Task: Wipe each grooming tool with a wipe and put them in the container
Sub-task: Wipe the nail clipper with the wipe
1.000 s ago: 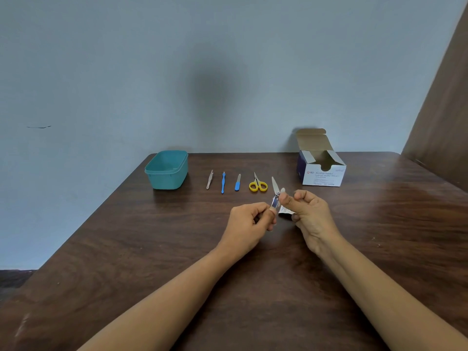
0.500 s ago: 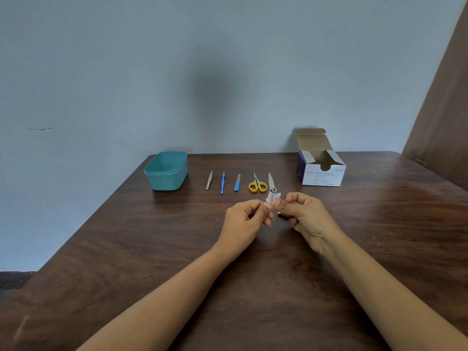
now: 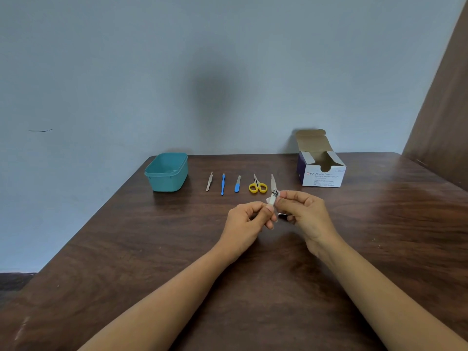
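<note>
While both hands hold it just above the desk (image 3: pixel 152 249), the nail clipper (image 3: pixel 274 193) sits mid-scene: the left hand (image 3: pixel 245 221) pinches its lower end, the right hand (image 3: pixel 306 214) pinches a white wipe (image 3: pixel 269 201) against it. Likely light, stiff, slick metal; grip the flat sides, clear of the lever (image 3: pixel 272 179). Four tools (image 3: pixel 257 187) and the teal container (image 3: pixel 167 173) lie beyond

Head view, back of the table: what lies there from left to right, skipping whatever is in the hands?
Teal container → metal tweezers → long blue tool → short blue file → yellow scissors → alcohol swab box.
</note>
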